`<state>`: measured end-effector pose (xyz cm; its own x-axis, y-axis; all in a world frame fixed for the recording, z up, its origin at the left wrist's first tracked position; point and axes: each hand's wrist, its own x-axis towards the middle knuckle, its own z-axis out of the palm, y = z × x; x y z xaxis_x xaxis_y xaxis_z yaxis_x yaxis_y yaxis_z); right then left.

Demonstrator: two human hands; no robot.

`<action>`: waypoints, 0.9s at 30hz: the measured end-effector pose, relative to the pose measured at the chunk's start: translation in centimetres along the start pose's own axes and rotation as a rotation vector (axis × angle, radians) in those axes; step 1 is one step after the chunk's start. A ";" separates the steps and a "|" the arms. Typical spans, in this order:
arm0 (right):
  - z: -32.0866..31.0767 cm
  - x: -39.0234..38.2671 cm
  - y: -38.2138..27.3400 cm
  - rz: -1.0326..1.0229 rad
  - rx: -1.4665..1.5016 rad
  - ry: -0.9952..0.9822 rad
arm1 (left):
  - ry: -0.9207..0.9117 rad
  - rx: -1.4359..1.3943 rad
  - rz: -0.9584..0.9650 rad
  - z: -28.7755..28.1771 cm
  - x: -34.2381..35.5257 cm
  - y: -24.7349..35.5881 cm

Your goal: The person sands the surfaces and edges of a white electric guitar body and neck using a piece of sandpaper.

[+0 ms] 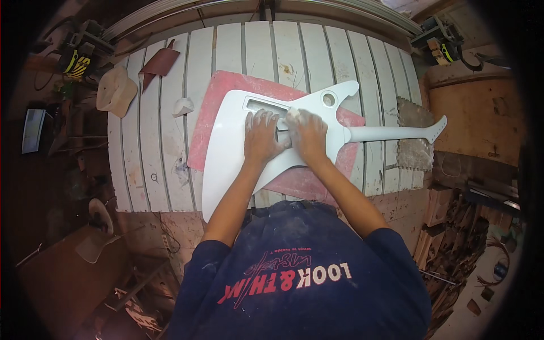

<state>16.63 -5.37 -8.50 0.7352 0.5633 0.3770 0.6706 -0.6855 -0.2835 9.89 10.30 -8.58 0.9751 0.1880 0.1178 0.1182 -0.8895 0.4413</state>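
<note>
A white electric guitar (pixel 238 130) lies on a pink mat (pixel 212 107), its neck (pixel 391 134) reaching right. The body has a long rectangular cavity near its far edge and a round hole in the far horn. My left hand (pixel 262 136) rests on the body beside the cavity, dusty fingers stretched out and lying flat. Close to its right, my right hand (pixel 309 133) presses down with curled, dusty fingers. What they hold, if anything, is hidden. A dark grey patch shows between the two hands; I cannot tell whether it is a recess or a separate piece.
The slatted white table (pixel 164 170) carries a curled brown-red sheet (pixel 161 65), a tan cap (pixel 116 92) and a small white crumpled piece (pixel 182 106). A grey mat (pixel 413 116) lies under the headstock end. A metal rail (pixel 164 14) runs along the back; wood pieces (pixel 439 243) stack at right.
</note>
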 end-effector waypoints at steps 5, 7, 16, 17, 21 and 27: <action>0.5 3.7 2.9 0.049 -0.022 -0.057 | -0.033 -0.017 -0.010 0.0 0.2 -0.1; 0.5 2.6 2.1 0.091 -0.063 -0.108 | -0.004 -0.036 0.003 0.2 0.1 -0.2; 0.3 3.6 2.0 0.132 -0.061 -0.057 | 0.079 -0.027 0.037 0.5 -0.4 -0.3; 1.1 2.3 2.0 0.124 -0.052 -0.059 | 0.077 -0.022 0.040 0.4 -0.5 -0.2; -0.1 2.0 2.3 -0.022 0.008 -0.134 | 0.108 -0.003 0.046 0.4 -0.3 -0.3; -0.1 1.3 0.8 0.056 -0.038 -0.038 | 0.076 -0.011 0.032 0.5 -0.4 -0.4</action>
<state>18.16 -5.23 -8.15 0.7750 0.5402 0.3280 0.6248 -0.7329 -0.2692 9.53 10.40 -9.23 0.9611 0.1914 0.1993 0.0849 -0.8908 0.4463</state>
